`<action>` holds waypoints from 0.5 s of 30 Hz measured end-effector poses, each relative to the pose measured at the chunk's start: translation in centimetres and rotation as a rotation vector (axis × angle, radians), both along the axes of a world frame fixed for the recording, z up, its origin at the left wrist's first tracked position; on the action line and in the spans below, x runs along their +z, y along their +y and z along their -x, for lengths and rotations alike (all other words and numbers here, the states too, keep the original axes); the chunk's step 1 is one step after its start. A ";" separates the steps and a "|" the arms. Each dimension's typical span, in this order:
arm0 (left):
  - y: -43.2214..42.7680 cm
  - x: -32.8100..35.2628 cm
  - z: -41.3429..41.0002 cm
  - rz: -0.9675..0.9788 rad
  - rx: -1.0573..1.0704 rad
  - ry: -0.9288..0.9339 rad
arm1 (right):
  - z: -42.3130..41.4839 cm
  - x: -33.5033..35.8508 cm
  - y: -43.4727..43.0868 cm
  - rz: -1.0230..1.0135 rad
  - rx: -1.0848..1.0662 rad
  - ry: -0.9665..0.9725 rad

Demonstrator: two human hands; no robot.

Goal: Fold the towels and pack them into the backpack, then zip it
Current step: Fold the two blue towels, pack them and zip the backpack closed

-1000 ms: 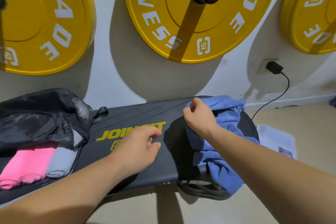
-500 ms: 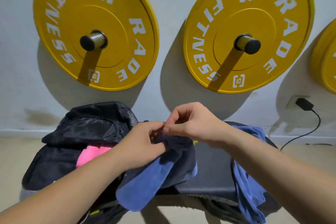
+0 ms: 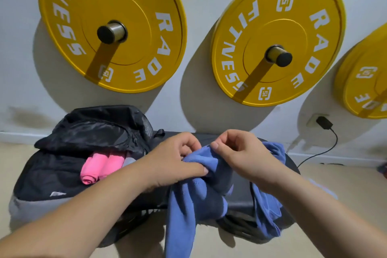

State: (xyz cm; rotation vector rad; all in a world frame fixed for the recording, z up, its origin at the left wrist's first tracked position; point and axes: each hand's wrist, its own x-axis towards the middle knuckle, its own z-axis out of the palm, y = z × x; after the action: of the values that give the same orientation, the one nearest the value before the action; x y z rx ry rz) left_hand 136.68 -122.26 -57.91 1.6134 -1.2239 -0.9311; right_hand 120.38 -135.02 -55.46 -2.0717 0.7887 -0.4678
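Note:
A blue towel (image 3: 188, 199) hangs bunched over the front of the black bench (image 3: 238, 192). My left hand (image 3: 176, 163) grips its upper edge, fingers curled round the cloth. My right hand (image 3: 236, 151) pinches the same edge close beside the left. Another blue towel (image 3: 266, 201) lies draped over the bench's right end. The black backpack (image 3: 52, 176) lies open at the left of the bench. Inside it sit a rolled pink towel (image 3: 100, 165) and a grey one (image 3: 128, 161), mostly hidden by my left forearm.
Yellow weight plates (image 3: 113, 27) hang on pegs on the white wall behind the bench. A black charger (image 3: 323, 122) is plugged into a wall socket at right, its cable running down to the beige floor (image 3: 335, 182).
The right hand dragged a blue towel from the right end to the middle of the bench. The left hand joined it there. The towel's free end now hangs lower down the front.

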 end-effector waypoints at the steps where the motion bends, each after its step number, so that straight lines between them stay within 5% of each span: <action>1: 0.0 0.0 -0.2 -0.021 -0.053 0.063 | 0.1 -0.4 -0.2 0.070 -0.014 -0.003; 3: -0.5 -0.2 -0.7 -0.026 -0.068 0.070 | 0.2 -1.1 -0.8 0.145 -0.013 -0.010; 8: -1.9 -2.2 -3.7 -0.092 0.121 -0.282 | -0.1 -2.6 -3.8 0.317 -0.037 0.102; 15: -1.7 -4.3 -8.0 -0.308 0.071 -0.713 | 0.3 -6.4 -9.8 0.326 -0.354 0.227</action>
State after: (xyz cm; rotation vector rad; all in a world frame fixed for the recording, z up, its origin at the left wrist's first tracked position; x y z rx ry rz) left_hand 144.67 -123.96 -62.26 2.3383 -1.5226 -0.5159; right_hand 120.09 -144.83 -61.83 -2.3187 1.2988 -0.5922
